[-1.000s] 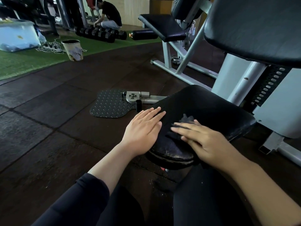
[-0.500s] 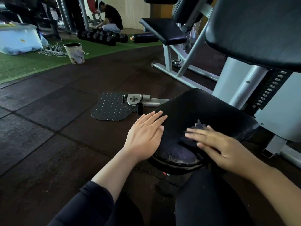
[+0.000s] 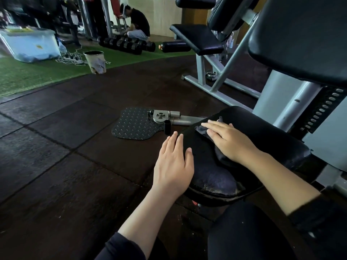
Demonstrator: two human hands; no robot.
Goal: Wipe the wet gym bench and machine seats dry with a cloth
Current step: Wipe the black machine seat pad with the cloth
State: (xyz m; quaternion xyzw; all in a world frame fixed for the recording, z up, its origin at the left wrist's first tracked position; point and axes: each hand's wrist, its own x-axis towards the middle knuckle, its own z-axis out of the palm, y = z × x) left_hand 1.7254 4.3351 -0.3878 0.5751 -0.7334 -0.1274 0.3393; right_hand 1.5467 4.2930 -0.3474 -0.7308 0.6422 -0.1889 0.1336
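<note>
- Left hand (image 3: 173, 162) lay flat on the near left edge of the seat (image 3: 262, 139), fingers (image 3: 176, 141) straight and close together, holding nothing; read as bracing the pad.
- Right hand (image 3: 228, 140) pressed flat on the cloth (image 3: 201, 130), fingers straight and spread a little, palm down, not curled round it.
- Cloth was dark, bunched under the right palm on the far left part of the seat, one corner poking out past the fingertips.
- Seat's near front edge looked worn and greyish; whether any wet was left could not be told, the pad being dark with no clear sheen.
- Judgement: wiping of this one seat was under way, the stroke out at the far left corner; the right and back parts of the pad near the frame looked not yet covered.
- Backrest pad (image 3: 300, 34) above right was untouched by either hand.
- Foot plate (image 3: 134, 125) lay on the floor just beyond the seat.
- Further off, the bench (image 3: 195, 38) stood well apart; probably left to do, wetness not visible.
- Bin (image 3: 94, 61) stood at the turf edge, dumbbells (image 3: 124, 45) and a crouching person (image 3: 138, 25) behind.
</note>
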